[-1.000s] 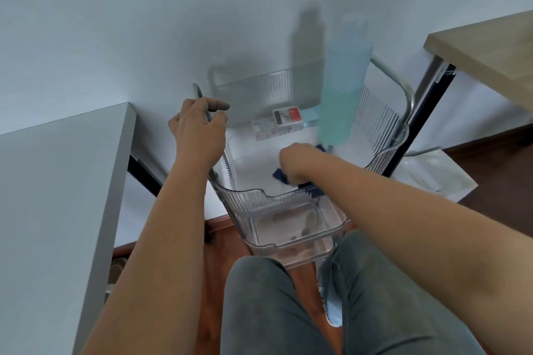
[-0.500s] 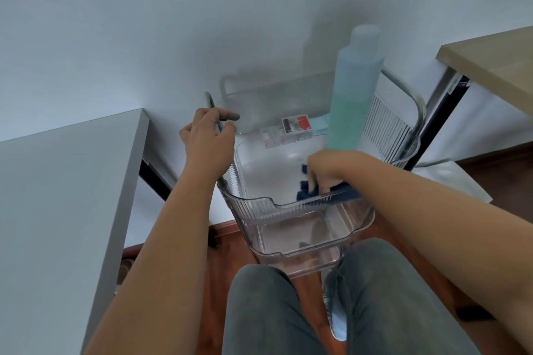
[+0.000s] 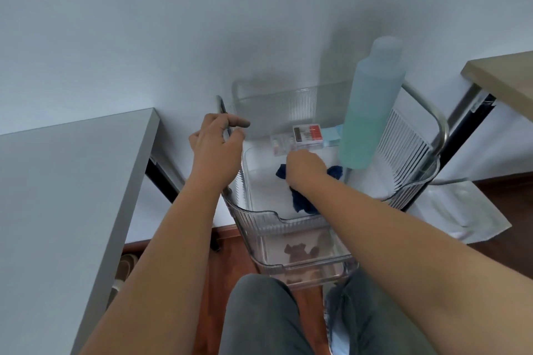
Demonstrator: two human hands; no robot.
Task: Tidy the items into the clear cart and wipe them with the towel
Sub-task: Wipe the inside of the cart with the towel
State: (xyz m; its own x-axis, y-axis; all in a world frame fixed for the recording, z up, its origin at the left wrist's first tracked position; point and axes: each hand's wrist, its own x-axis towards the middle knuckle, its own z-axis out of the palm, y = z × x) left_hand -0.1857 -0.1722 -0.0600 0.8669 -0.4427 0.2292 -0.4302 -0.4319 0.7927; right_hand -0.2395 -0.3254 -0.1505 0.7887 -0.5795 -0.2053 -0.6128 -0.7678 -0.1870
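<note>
Cart: the clear cart (image 3: pixel 256 216) stands against the wall between the grey table (image 3: pixel 72 181) and the wooden desk (image 3: pixel 504 78); ribbed see-through walls, a second bin below the top one.
Left hand: your left hand (image 3: pixel 215 147) grips the metal frame bar (image 3: pixel 222 108) at the cart's left edge, fingers curled round it, forefinger extended over the rim.
Right hand: your right hand (image 3: pixel 305 168) is closed down on the towel (image 3: pixel 301 200), knuckles up; how far the fingers close under it I cannot tell.
Towel: dark blue, bunched on the floor of the top bin, pressed beneath your palm, loose ends spilling out on both sides.
Contents: the bottle (image 3: pixel 367 112) stands upright at the right side of the bin, just beside the towel; a small red-and-white box (image 3: pixel 307 134) and a clear packet lie at the back.
Handling, towel: soft and limp, likely light; it will fold rather than slide, so hold it wadded in the palm.
Handling, bottle: part full of blue-green liquid, tall, so probably top-heavy and smooth; take it round the middle of the body.
Handling, cart: probably light plastic that may roll; your left-hand brace looks needed.
</note>
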